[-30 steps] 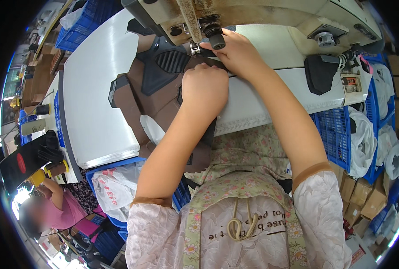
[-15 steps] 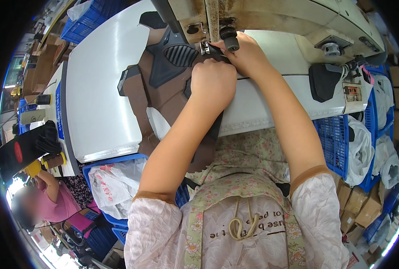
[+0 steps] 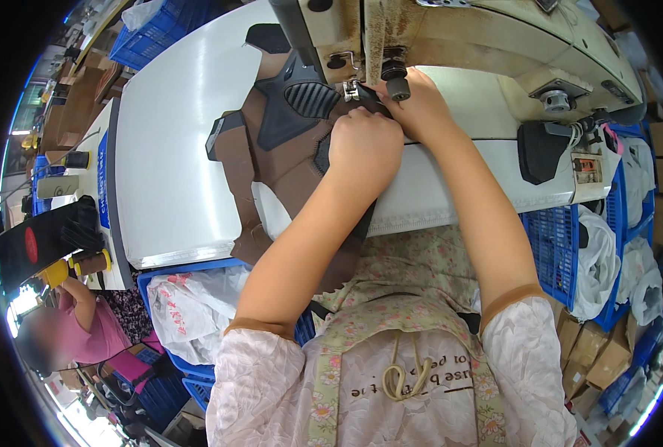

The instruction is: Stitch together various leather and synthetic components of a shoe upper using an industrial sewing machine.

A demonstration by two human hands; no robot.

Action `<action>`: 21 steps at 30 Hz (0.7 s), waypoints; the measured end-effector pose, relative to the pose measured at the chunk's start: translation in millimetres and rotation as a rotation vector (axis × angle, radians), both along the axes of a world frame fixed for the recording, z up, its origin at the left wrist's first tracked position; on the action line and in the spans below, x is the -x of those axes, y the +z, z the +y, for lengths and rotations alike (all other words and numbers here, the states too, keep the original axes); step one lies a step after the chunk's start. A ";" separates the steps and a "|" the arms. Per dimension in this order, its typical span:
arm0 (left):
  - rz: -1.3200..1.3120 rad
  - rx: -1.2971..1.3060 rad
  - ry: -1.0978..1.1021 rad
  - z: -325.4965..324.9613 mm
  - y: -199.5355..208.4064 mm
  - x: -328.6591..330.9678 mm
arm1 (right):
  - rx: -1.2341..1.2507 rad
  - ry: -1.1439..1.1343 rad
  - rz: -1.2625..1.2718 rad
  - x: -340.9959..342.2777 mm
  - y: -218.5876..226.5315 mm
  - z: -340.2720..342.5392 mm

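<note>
A brown shoe upper piece (image 3: pixel 286 160) with black patches lies spread on the white sewing machine bed, partly under my left forearm. One raised, ribbed black patch (image 3: pixel 309 100) faces up left of the metal presser foot (image 3: pixel 351 91). My left hand (image 3: pixel 366 145) is closed, knuckles up, gripping the piece just below the foot. To the right of the foot, my right hand (image 3: pixel 421 110) has its fingers bent in on the piece's black edge. A dark knob of the sewing machine (image 3: pixel 398 89) covers part of those fingers. The needle point cannot be made out.
The machine's arm (image 3: pixel 488 37) spans the top. A black pad (image 3: pixel 538 153) hangs at the bed's right. Blue crates (image 3: pixel 551 240) with white bags stand at right, and a white bag (image 3: pixel 193 309) fills a crate at lower left. A person in pink (image 3: pixel 96 331) works at far left.
My view has shifted slightly, so the scene sits a little lower and further right. Both hands and the shoe upper keep nearly the same place beside the presser foot.
</note>
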State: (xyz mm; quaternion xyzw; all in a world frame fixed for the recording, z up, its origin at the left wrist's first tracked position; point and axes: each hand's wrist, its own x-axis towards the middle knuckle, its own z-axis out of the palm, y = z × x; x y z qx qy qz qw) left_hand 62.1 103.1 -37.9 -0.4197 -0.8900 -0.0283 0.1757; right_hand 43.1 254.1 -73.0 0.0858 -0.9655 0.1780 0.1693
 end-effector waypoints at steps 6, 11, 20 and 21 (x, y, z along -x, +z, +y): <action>0.000 0.000 0.009 1.4 -0.8 -0.5 | 0.012 0.020 -0.006 2.7 -0.9 2.1; -0.100 -0.123 0.024 -11.2 2.6 -14.6 | 0.110 0.071 0.099 0.4 2.8 1.6; -0.146 -0.695 0.537 -186.3 -3.5 -124.6 | 0.081 0.062 0.081 -3.0 1.2 3.8; -0.230 -0.833 0.719 -203.1 -11.6 -136.7 | 0.084 0.061 0.082 -4.0 1.1 4.0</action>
